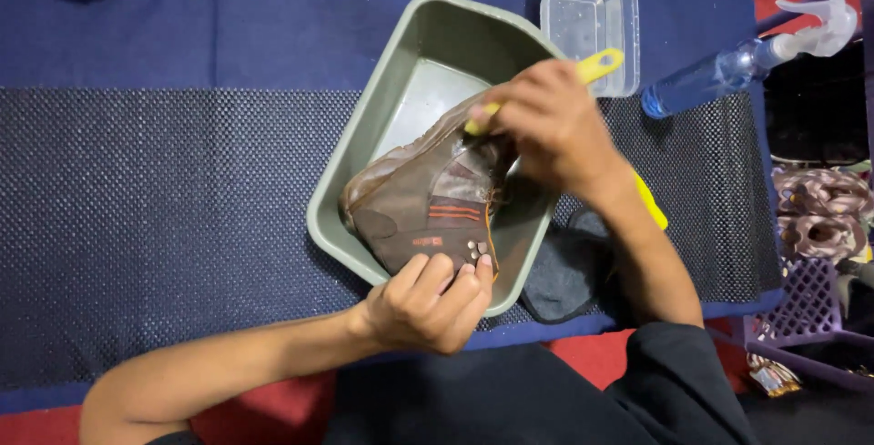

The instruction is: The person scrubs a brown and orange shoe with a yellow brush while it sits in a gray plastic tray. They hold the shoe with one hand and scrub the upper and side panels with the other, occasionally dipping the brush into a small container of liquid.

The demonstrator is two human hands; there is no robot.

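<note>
Left hand: fingers curled and clamped on the ankle end of a brown boot, holding it tilted over the basin.
Right hand: closed around a yellow-handled brush; the handle end sticks out past the knuckles, the working end is pressed against the boot's upper, just beyond the left hand's hold.
Boot: brown leather with a darker side panel; on that panel, just above the left fingertips, sit three short orange stripes, a small orange mark and a cluster of metal eyelets. The toe points away from the left grip, down into the basin.
Basin: grey-green, rectangular with rounded corners, lying under both grips; its near rim touches the left hand.
Dark cloth: folded, just beside the basin, under the right forearm.
Clear plastic tub: beyond the right hand, just past the basin's far corner.
Spray bottle: blue-tinted, clear, white trigger head, lying to the outer side of the right hand, well apart.
Mat: dark dotted sheet beneath the basin, over blue cloth.
Purple basket: far outside the right elbow, holding pale shoes.
</note>
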